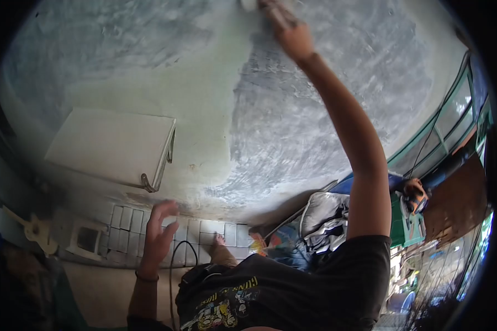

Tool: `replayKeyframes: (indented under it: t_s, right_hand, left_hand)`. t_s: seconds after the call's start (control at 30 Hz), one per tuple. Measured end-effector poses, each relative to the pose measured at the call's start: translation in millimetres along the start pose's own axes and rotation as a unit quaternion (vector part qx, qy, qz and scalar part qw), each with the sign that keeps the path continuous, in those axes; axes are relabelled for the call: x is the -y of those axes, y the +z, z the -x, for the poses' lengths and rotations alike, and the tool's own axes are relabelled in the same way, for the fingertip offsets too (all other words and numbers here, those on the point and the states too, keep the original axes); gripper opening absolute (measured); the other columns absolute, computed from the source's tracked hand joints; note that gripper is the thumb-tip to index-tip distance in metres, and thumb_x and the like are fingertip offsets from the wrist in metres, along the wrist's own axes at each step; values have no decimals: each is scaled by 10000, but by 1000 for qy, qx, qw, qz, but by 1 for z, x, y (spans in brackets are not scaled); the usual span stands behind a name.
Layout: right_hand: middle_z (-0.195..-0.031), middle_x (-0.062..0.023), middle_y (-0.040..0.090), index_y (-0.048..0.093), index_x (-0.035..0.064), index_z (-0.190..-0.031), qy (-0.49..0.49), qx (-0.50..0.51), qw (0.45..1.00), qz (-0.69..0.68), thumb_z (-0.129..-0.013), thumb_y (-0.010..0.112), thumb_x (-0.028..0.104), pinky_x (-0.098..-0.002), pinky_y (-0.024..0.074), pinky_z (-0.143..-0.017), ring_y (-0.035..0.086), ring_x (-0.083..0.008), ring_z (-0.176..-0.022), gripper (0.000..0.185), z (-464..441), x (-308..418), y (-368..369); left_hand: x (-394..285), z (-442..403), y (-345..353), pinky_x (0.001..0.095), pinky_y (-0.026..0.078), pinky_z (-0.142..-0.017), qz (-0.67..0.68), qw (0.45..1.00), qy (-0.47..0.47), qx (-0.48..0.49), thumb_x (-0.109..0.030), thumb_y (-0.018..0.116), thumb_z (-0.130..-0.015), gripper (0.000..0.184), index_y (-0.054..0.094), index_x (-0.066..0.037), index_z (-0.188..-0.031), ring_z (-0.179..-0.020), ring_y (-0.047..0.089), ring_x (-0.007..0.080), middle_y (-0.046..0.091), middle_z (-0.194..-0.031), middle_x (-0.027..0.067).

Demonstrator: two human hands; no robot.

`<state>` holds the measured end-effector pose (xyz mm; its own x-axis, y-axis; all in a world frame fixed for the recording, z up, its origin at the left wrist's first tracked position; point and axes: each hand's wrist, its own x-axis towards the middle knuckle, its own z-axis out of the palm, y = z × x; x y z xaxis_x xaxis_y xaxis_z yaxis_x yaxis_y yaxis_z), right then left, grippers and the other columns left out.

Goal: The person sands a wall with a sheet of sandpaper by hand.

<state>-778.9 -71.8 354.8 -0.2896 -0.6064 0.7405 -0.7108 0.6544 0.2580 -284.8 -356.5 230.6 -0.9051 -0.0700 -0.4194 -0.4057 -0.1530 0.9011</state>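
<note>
Stretched up to the top edge of the view, my right hand [294, 37] is closed around a tool with a pale end [249, 5]. The tool is mostly cut off, so its kind is unclear. It lies against or close to the wall [221, 99], where grey smeared coating [292, 105] borders a bare pale green strip. Lower down, my left hand [159, 230] is raised with fingers apart and holds nothing. It is below a white box-like panel [113, 144] with metal brackets that juts from the wall.
Stacked grey blocks or tiles [128, 223] line the wall's foot beside a pale frame-like object [87, 238]. A silvery bag [321, 212] and cloths lie at right, near a green-framed window [453, 113] and an orange-and-black object [415, 194]. A dark cable [174, 259] loops beside my body.
</note>
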Motion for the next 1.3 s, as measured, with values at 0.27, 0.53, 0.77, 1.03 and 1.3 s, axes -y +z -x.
replayKeyframes:
  t_s: [0.27,0.53,0.77,1.03,1.3]
  right_hand:
    - [-1419,-59,598,554,160,-1377,-206,-33,948,239,-971,629,337,-365,620,-879,634,-252,-1226,449,-146,-94,-79]
    - [-1395,-60,607,599,135,-1264,-430,-74,875,210,-871,717,265,-346,640,-804,664,-243,-1167,430,-139,-93,-53]
    - [-1322,-63,653,602,136,-1265,-282,-97,913,279,-918,681,225,-344,640,-836,694,-234,-1113,367,-128,-94,-38]
    - [-1391,-56,618,578,155,-1330,-197,-104,948,227,-916,655,81,-321,651,-808,686,-228,-1137,428,-144,-81,-49]
    - [-1478,-10,544,556,158,-1362,-91,-122,964,218,-882,687,71,-363,614,-922,635,-210,-1229,505,-152,-89,-76]
  left_hand:
    - [-216,-229,90,390,465,-980,-409,714,567,-27,-61,657,-852,317,633,-79,-1167,-1194,548,300,529,-1335,129]
    - [-195,-362,73,446,424,-1003,-437,673,573,-168,-70,662,-838,306,636,-73,-1143,-1179,530,341,561,-1257,121]
    - [-190,-351,68,444,432,-948,-415,647,621,-152,-103,657,-835,267,643,-109,-1101,-1132,536,311,564,-1229,93]
    - [-181,-353,63,435,442,-937,-439,645,618,-102,-90,653,-824,246,646,-113,-1069,-1110,542,302,562,-1215,87]
    - [-184,-348,59,426,439,-960,-382,672,625,-110,-47,643,-822,233,660,-93,-1050,-1088,551,314,579,-1215,103]
